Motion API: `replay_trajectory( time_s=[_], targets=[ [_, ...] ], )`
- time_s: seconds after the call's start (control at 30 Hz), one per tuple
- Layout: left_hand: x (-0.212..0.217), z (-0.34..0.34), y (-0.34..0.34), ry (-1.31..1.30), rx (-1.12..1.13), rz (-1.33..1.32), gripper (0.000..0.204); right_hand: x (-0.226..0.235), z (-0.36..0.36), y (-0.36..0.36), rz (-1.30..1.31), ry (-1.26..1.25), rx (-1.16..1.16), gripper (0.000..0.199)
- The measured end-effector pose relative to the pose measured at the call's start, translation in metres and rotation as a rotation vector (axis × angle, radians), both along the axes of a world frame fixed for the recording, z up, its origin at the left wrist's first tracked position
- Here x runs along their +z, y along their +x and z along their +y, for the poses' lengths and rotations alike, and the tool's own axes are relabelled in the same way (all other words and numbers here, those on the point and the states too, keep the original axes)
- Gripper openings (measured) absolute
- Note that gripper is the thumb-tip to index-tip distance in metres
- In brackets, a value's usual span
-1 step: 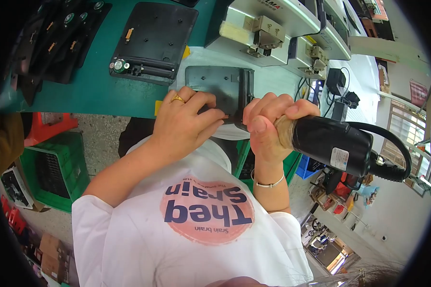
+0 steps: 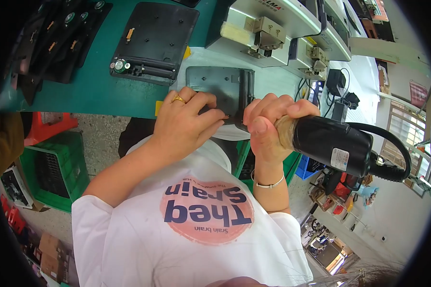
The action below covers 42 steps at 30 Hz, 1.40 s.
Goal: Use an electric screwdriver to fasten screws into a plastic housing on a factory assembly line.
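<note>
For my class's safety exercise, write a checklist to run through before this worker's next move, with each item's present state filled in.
1. Left hand on the near black panel: ok, its bent fingers are at the panel's near part.
2. Right hand secure on the black corded tool: ok, fingers wrapped around its narrow, tan-covered front end.
3. Tool's tip correctly placed: cannot tell, the right hand hides it.
4. Left fingers clear of the tip: cannot tell, for the same reason.
5. Cord clear of the panel: ok, it loops at the tool's rear.
6. Second black panel apart from the near one: ok, a gap shows between them.
</note>
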<state>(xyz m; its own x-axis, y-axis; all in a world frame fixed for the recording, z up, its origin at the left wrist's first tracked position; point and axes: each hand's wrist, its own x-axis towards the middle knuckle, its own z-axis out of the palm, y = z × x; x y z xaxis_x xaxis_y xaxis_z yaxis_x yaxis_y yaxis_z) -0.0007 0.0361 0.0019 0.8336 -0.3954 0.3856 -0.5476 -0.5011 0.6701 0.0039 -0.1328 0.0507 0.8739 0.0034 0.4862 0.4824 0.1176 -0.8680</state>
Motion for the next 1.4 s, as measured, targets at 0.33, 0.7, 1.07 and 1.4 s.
replay_trajectory(
  time_s=[0.33, 0.7, 1.07, 1.4],
  targets=[
    [-0.002, 0.001, 0.002, -0.019, 0.002, 0.047, 0.017, -0.003, -0.001, -0.002, -0.006, 0.057, -0.004, 0.053],
    [0.006, -0.007, 0.002, 0.035, 0.008, -0.015, 0.014, 0.004, -0.007, -0.007, -0.039, -0.161, -0.05, 0.049],
    [0.013, -0.017, 0.002, 0.094, -0.002, -0.038, 0.017, 0.061, -0.106, 0.064, -0.39, 0.237, -0.508, 0.057],
    [0.012, -0.018, 0.005, 0.117, -0.027, -0.05, 0.02, 0.05, -0.115, 0.086, -0.291, 0.039, -0.514, 0.05]
  ],
)
